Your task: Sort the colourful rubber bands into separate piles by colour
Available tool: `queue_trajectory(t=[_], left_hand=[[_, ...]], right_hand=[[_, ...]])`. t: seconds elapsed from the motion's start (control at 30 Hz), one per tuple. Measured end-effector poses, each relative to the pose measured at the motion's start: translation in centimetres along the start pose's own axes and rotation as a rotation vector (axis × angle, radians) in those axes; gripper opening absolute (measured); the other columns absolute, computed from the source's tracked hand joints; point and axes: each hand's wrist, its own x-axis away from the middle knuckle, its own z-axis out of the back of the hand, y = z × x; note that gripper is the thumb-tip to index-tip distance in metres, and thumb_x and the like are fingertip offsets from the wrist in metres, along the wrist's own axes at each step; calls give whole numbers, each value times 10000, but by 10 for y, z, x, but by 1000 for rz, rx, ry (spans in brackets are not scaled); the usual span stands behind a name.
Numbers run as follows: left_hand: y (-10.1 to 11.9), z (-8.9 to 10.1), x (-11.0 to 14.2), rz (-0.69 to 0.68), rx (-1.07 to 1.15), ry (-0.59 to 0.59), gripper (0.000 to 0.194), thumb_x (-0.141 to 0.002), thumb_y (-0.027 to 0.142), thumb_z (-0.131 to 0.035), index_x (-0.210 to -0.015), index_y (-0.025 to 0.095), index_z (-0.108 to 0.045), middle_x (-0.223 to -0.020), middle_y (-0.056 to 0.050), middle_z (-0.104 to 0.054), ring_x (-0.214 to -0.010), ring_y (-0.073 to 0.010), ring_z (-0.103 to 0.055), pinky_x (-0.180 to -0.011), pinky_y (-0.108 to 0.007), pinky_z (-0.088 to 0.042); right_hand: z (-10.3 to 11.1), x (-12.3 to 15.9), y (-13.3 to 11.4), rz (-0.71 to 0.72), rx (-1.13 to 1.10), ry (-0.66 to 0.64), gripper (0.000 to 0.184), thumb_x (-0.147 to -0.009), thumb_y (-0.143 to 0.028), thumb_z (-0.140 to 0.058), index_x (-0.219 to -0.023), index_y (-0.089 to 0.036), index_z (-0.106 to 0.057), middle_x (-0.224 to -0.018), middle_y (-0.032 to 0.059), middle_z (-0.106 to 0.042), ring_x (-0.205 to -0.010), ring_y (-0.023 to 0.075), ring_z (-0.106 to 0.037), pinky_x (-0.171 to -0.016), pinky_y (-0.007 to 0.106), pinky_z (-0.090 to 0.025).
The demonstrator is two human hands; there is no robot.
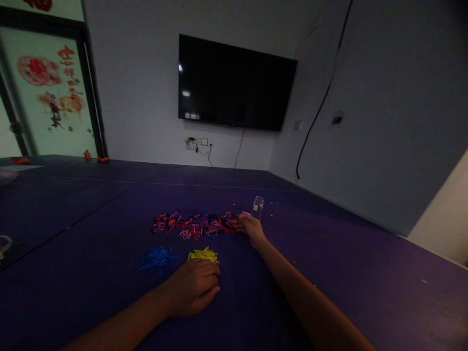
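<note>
My right hand (250,228) reaches to the right end of a loose spread of pink, red and dark elastic bands (193,225). Its fingertips are drawn together among the bands, and what they pinch is too small to make out. Just behind that hand stands a clear jar (258,207) with a pale label. Nearer to me, my left hand (199,286) rests on the purple surface with its fingers curled together, against the near side of a pile of yellow elastic bands (204,254). Its fingertips are partly hidden. A pile of blue elastic bands (159,257) lies left of the yellow ones.
The purple surface (365,273) stretches to the walls, with a seam on the left. Small white specks lie near the jar. A white ring-shaped thing (5,243) shows at the left edge. Small orange objects (103,159) sit by the door, and a television (236,85) hangs on the wall.
</note>
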Motion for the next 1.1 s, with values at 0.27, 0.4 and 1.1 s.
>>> queue_trajectory(t=[0.27, 0.4, 1.1], left_hand=[[0, -1, -1, -3, -13, -7, 186, -900, 207, -386, -799, 157, -534, -921, -65, -624, -828, -167, -573, -764, -304, -441], [-2, -2, 0, -11, -14, -23, 183, -901, 213, -388, -811, 165, -540, -912, -60, -624, -827, -166, -570, -760, -298, -443], [0, -1, 2, 0, -7, -11, 165, -900, 202, -401, -829, 163, -545, -943, -58, -624, -856, -171, -570, -779, -311, -444]], right_hand=[[-2, 4, -6, -35, -32, 15, 224, -587, -262, -724, -723, -184, -565, -631, 23, -688, -464, 134, -603, -406, 215, -477], [-6, 7, -9, 18, 0, 42, 199, -612, -252, -658, -766, -178, -556, -627, 15, -682, -463, 130, -596, -409, 210, -458], [-4, 25, -18, 633, 1077, -372, 363, -838, -132, -363, -663, -206, -672, -840, 31, -707, -873, 170, -608, -858, 288, -403]])
